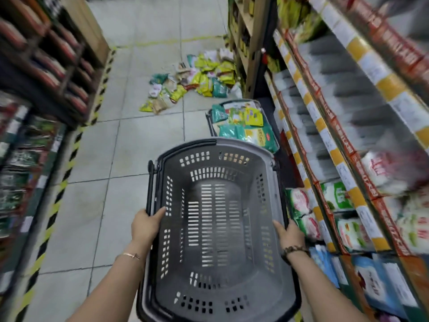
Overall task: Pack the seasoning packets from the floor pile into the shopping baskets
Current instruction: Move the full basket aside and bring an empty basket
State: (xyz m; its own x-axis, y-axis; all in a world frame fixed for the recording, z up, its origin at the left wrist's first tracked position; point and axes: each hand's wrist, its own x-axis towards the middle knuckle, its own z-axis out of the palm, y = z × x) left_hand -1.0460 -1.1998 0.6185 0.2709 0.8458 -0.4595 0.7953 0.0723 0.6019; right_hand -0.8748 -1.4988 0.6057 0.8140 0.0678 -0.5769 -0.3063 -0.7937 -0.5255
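Two shopping baskets show in the head view, and they tell how far the packing has got. One, the filled basket [241, 123], sits on the floor tiles [130, 145] beside the foot of the right-hand shelving [329, 126], heaped to the rim with green and yellow seasoning packets; roughly eight can be made out on top, and more may lie beneath. The other, the empty grey basket [216, 231], holds nothing at all and is carried in the air, nearest the camera.

The left hand [146, 225] grips its left rim, thumb hooked over the edge into the basket, the other fingers wrapped beneath and out of sight. The right hand [290, 234] clamps the right rim likewise, thumb laid inside along the wall.

Beyond the filled basket, well apart from the carried one, the floor pile [197, 80] of packets is spread against the end of a wooden shelf unit [246, 43]. Blur prevents a true count; it looks like several dozen, mostly yellow, some green and pale.

By my judgement, one basket is done, one not yet begun, and most of the packets remain to be gathered.
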